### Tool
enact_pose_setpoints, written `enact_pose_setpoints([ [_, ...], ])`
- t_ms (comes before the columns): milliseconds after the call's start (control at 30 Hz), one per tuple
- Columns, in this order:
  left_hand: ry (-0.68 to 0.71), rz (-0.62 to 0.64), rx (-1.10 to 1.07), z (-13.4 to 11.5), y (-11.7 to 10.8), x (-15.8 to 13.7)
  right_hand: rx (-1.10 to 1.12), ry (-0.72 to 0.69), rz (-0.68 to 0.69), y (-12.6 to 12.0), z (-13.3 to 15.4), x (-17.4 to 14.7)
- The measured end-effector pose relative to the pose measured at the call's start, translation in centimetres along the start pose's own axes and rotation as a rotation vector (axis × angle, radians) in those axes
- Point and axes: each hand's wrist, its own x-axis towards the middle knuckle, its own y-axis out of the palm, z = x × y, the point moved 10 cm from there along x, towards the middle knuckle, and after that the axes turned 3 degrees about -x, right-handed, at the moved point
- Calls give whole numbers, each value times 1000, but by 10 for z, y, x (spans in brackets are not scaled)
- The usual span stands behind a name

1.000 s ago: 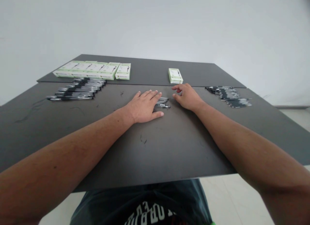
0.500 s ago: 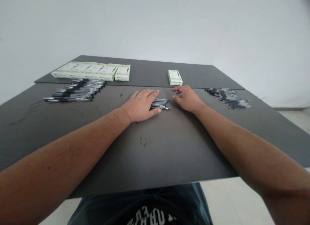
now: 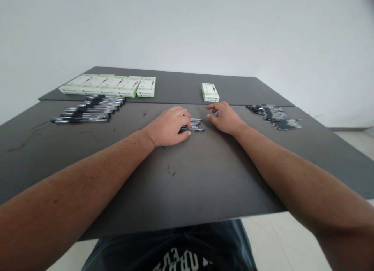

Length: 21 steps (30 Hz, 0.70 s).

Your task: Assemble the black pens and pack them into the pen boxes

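Several black-and-clear pens [image 3: 197,125] lie together on the dark table, pointing sideways. My left hand [image 3: 168,127] covers their left part, its fingers bent down over them and its thumb along the near side. How far the fingers reach around the pens is hidden by the hand. A short gap to the right of the pen ends, my right hand [image 3: 224,118] rests on the table with nothing in it, thumb and index finger apart. Just beyond it stands a single white-and-green box [image 3: 210,92].
A row of white-and-green boxes [image 3: 99,86] stands at the back left of the table [image 3: 187,185]. In front of it lies a slanted pile of pens [image 3: 90,109]. Slim pen refills or pens [image 3: 274,116] lie at the right. A seam crosses the table behind my hands.
My left hand's fingers, stretched flat over the pens before, are now bent down around them. My right hand keeps its pose. The whole view has shifted slightly.
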Motion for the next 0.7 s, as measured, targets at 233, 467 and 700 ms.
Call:
enact_pose_setpoints([
  [233,-2,-2,-24,1,-1,0,3,15,19,0,1,-1],
  [467,23,-17,-25,1,-1,-1,-4,27,23,0,2,-1],
  [700,12,-21,-17,5,-2,0,-4,24,25,0,3,-1],
])
